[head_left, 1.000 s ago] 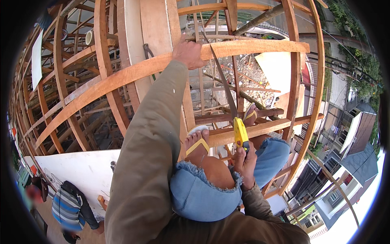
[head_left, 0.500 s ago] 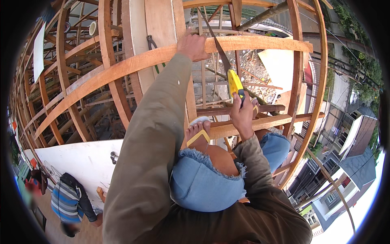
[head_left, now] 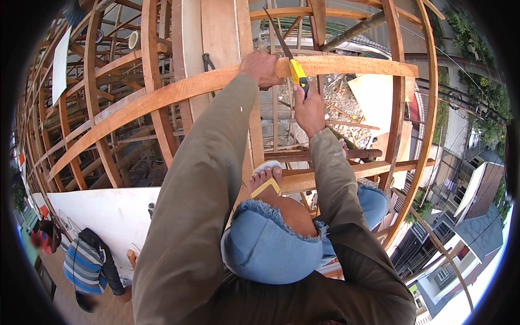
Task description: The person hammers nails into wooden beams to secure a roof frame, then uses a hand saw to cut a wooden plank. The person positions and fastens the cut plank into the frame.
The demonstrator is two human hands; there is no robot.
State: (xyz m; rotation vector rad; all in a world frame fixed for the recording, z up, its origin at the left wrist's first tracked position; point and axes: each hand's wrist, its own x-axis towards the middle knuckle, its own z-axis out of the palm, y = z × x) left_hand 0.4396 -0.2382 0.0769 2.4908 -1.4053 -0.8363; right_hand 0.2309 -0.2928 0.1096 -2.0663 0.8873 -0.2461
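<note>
Raised since earlier, my right hand (head_left: 310, 111) grips yellow-handled handsaw (head_left: 295, 70) at curved wooden rail (head_left: 162, 95); left hand (head_left: 261, 67) clamps it steady.

- Handsaw (head_left: 290, 57): yellow-and-black handle, thin dark blade slanting up and left, crossing the plank's far edge.
- Wooden plank (head_left: 179, 89): long reddish-brown plank, curving from lower left to far right across the frame.

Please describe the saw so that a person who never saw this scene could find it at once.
Find the long curved plank crossing the wooden frame. The left hand grips it; beside it the right hand holds the saw. Its yellow handle is unique among the brown timber.
</note>
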